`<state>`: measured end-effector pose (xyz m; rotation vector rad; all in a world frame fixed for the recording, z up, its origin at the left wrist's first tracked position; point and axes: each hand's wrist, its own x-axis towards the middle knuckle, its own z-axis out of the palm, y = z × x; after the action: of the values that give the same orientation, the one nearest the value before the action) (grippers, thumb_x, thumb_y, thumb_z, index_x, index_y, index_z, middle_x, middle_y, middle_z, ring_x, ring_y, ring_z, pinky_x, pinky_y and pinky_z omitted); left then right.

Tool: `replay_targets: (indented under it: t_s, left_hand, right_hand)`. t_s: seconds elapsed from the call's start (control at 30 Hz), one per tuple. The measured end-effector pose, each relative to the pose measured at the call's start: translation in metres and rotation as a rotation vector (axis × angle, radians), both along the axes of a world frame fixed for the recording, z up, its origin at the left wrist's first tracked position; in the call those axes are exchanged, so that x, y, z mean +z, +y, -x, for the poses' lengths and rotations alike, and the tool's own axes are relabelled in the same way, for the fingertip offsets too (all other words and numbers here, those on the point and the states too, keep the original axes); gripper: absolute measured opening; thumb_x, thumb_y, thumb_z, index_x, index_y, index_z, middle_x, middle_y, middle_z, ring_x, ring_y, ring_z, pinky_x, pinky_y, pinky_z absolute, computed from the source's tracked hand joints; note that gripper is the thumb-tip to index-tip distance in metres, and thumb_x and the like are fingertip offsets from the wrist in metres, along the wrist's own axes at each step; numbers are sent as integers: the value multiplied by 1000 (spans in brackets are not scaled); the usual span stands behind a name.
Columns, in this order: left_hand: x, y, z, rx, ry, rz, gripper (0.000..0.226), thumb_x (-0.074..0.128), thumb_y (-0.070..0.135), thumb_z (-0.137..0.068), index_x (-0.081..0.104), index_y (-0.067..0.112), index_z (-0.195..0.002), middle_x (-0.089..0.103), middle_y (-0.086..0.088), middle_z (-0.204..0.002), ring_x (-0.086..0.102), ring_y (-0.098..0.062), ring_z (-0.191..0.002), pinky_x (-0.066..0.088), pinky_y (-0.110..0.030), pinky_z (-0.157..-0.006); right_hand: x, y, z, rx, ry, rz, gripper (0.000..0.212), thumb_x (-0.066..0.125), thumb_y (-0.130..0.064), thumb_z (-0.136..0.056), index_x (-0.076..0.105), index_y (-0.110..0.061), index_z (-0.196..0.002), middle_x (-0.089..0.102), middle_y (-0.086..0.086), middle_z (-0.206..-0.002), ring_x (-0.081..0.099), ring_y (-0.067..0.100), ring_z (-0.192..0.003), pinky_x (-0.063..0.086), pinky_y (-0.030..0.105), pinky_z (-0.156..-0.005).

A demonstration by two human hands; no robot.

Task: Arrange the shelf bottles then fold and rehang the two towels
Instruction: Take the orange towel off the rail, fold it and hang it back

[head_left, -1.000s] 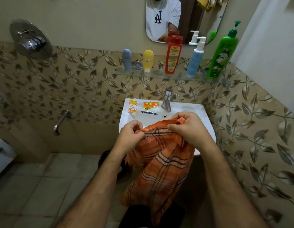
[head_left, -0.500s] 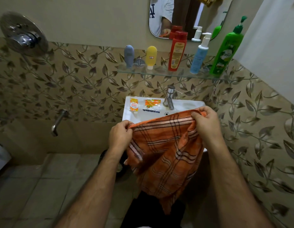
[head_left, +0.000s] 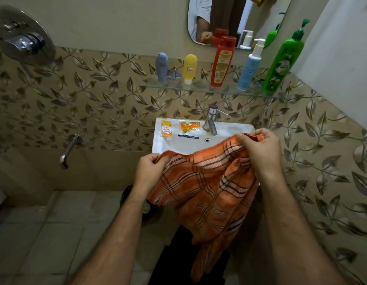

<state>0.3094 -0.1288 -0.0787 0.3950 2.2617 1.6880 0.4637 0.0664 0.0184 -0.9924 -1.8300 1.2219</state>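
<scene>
Both hands hold the orange checked towel (head_left: 211,190) up in front of the sink (head_left: 158,140), w/ the top hem stretched between them, prob. to find the corners and square it before a fold. Left hand (head_left: 149,171) pinches the left end of the hem, fingers curled round the cloth; right hand (head_left: 260,149) sits higher and further off, thumb and fingers curled on a bunched corner at the right end. Hem sags between them, so it isn't taut yet, and the rest hangs loose down toward the floor, lower edge uneven. Looks like an early fold step; second towel not in view. Bottles seem already arranged in a row on the glass shelf (head_left: 199,89) above the tap (head_left: 211,120): grey tube (head_left: 162,65), yellow tube (head_left: 190,67), red bottle (head_left: 222,61), blue pump bottle (head_left: 249,66), green pump bottle (head_left: 281,62). Room: open space to the left over the tiled floor; right side is tight, tiled wall (head_left: 322,161) close beside the right forearm. Far side, the sink rim carries sachets (head_left: 188,128) and the tap sticks up just beyond the right hand, so swinging the towel fwd risks snagging or wetting it.
</scene>
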Motion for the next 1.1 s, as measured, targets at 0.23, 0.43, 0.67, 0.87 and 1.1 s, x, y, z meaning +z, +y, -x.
replay_targets:
  t_s: [0.23, 0.43, 0.67, 0.87, 1.1]
  left_hand:
    - [34, 22, -15, 60, -49, -26, 51, 63, 48, -78, 57, 3, -55, 48, -3, -52, 43, -17, -53, 36, -30, -58]
    - [63, 40, -38, -172, 80, 70, 48, 66, 43, -83, 58, 1, -62, 48, -8, -50, 44, -14, -50, 37, -36, -53]
    - [56, 37, -44, -235, 51, 114, 14, 83, 29, -76, 74, 18, -72, 71, 6, -68, 64, -6, -66, 50, -28, -65]
    - [18, 37, -54, -29, -193, -61, 8, 77, 3, -79, 76, 10, -81, 75, -7, -80, 70, -16, -77, 59, -30, -75]
    - [-7, 52, -85, 176, -497, -364, 12, 59, 11, -95, 70, 7, -92, 74, -3, -76, 71, -14, -69, 55, -26, -64]
  right_hand:
    - [-20, -3, 7, 139, -177, -45, 44, 84, -45, -67, 46, -21, -68, 58, 2, -67, 59, 22, -63, 55, 45, -66]
    - [-20, -12, 15, 736, -437, -7, 60, 87, -51, -59, 65, -34, -113, 70, -6, -98, 69, 15, -91, 58, 37, -83]
    - [-46, 6, 9, 702, -359, 44, 21, 55, -21, -69, 57, 0, -66, 55, 18, -61, 49, 23, -58, 42, 39, -60]
    - [-66, 25, 7, 589, -315, 181, 17, 60, -21, -70, 51, -11, -59, 47, 10, -61, 45, 20, -56, 35, 33, -60]
    - [-97, 34, -3, 655, -276, 422, 19, 66, -24, -75, 64, -5, -73, 64, 23, -73, 61, 32, -68, 48, 40, -72]
